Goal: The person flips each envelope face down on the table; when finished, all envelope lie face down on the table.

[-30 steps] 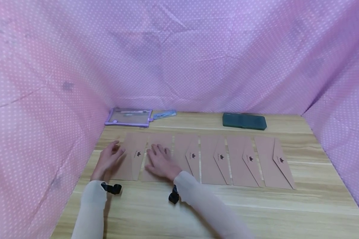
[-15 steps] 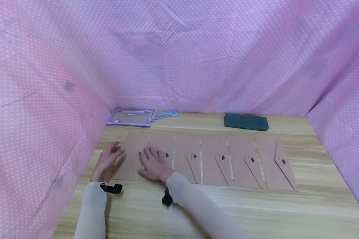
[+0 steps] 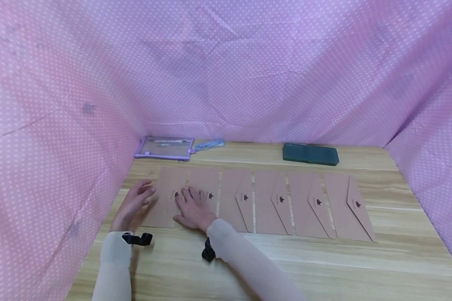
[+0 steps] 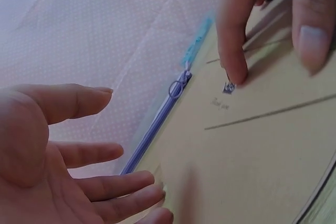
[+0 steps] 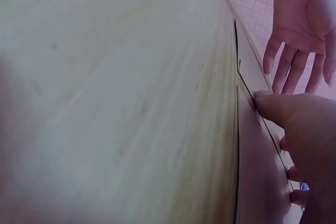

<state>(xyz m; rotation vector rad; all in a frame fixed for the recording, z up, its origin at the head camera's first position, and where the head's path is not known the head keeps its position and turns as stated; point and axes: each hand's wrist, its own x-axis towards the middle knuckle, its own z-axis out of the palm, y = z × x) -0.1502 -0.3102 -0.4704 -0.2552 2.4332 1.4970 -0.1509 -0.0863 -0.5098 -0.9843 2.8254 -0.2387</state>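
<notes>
A row of several brown paper envelopes lies flat on the wooden table, each with a pointed flap, a small black crown and tiny lettering. My right hand (image 3: 196, 212) rests across the seam between the leftmost envelope (image 3: 162, 207) and the second envelope (image 3: 204, 177), covering part of both. Its fingers are spread and loosely bent, and in the left wrist view one fingertip (image 4: 237, 74) is right at the printed crown. Beside the leftmost envelope's left edge is my left hand (image 3: 133, 202), palm facing inward, its relaxed fingers holding nothing.
At the back left lie a purple-edged zip pouch (image 3: 163, 149) with pens inside and a blue packet (image 3: 209, 145). A dark green case (image 3: 310, 154) sits at the back right. Pink dotted cloth (image 3: 226, 75) encloses the table (image 3: 286, 267) behind and at both sides.
My right hand has slid left from the second envelope onto the leftmost one's flap, uncovering the second envelope's crown. The left hand has barely shifted.
</notes>
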